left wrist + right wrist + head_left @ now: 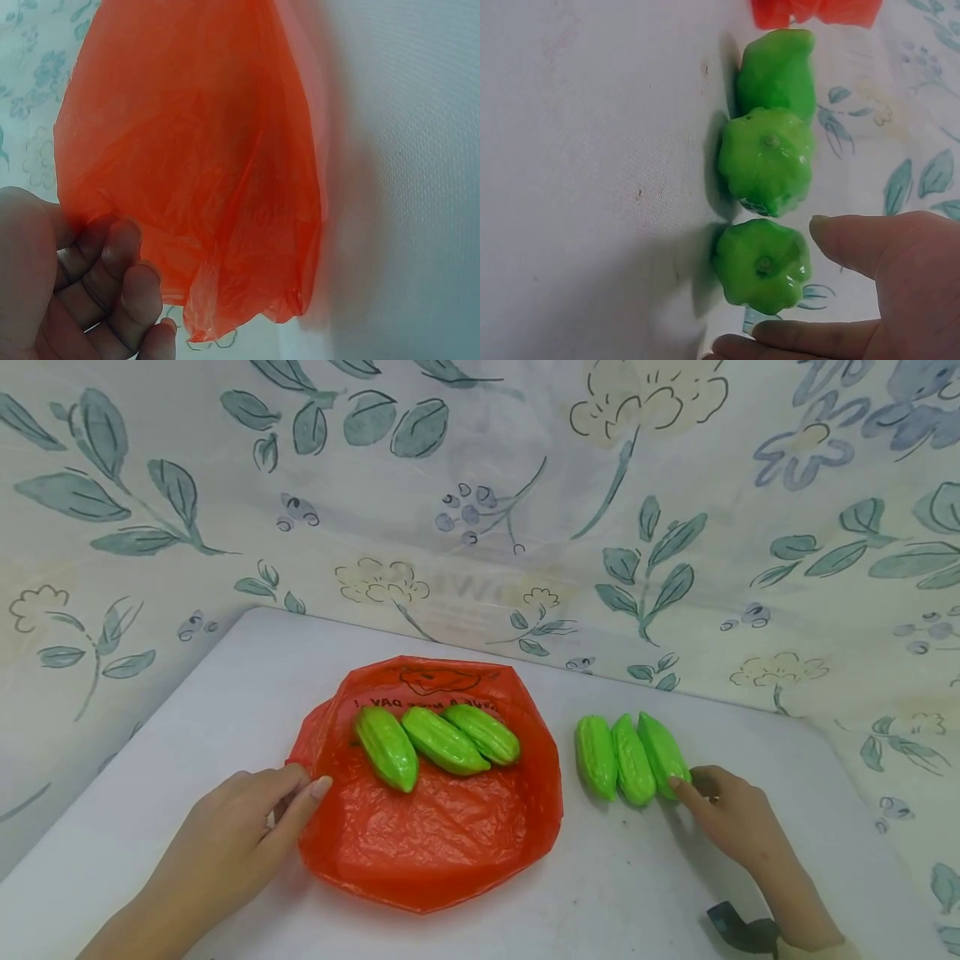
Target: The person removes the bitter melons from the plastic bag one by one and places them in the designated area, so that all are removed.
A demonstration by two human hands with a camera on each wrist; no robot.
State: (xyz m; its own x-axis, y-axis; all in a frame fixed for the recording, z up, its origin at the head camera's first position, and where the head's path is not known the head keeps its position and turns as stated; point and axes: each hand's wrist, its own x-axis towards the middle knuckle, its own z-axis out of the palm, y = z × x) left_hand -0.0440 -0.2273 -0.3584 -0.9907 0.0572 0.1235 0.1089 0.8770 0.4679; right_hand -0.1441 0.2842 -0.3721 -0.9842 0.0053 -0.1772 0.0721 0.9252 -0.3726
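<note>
A red plastic bag point(420, 852) lies spread with its mouth up, and three glossy green ridged gourds point(446, 741) rest inside it. My left hand point(232, 835) pinches the left side of its rim between thumb and fingers; in the left wrist view the bag's thin wall point(202, 165) hangs beside the curled fingers point(120, 251). Right of the bag, three more green gourds point(633, 764) lie side by side on the table. Around the rightmost gourd point(763, 266) my right hand point(731, 814) is spread, thumb point(855, 236) on one side and fingers on the other, with a gap showing.
The white table point(600, 902) ends at the back against a floral-patterned cloth point(480, 510). A dark strap or device point(742, 931) sits by my right wrist. Small specks mark the tabletop near the loose gourds.
</note>
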